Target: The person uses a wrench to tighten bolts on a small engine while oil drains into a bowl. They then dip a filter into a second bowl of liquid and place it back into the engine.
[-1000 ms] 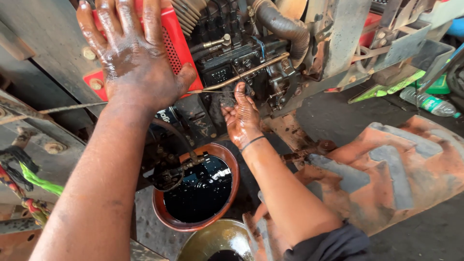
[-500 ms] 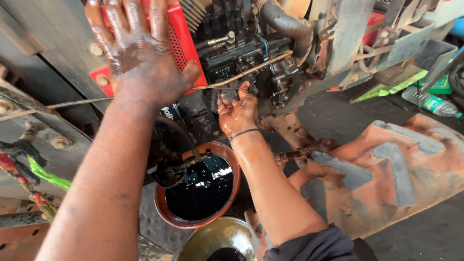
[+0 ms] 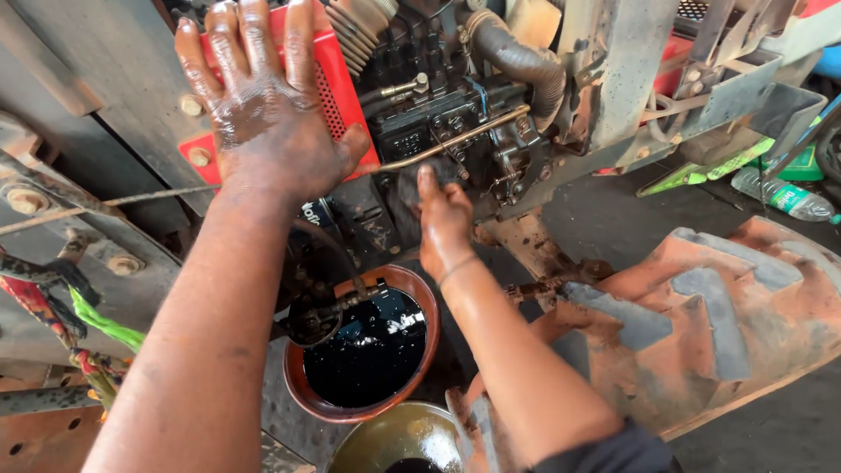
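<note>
Red perforated panel (image 3: pixel 337 88) w/ fine grid of holes, far left. Engine block (image 3: pixel 438 131) black, brass-coloured rod (image 3: pixel 455 140) across it. Round basin (image 3: pixel 363 350) reddish-brown rim, glossy black oil inside. Near bowl (image 3: pixel 399 442) olive-brass. Tyre (image 3: pixel 701 307), right, orange mud over grey lugs. Left hand (image 3: pixel 267 114) & right hand (image 3: pixel 442 219) shiny w/ dark oil smears. Green strip (image 3: pixel 101 320) left; clear bottle (image 3: pixel 784 197), green label, far right.
</note>
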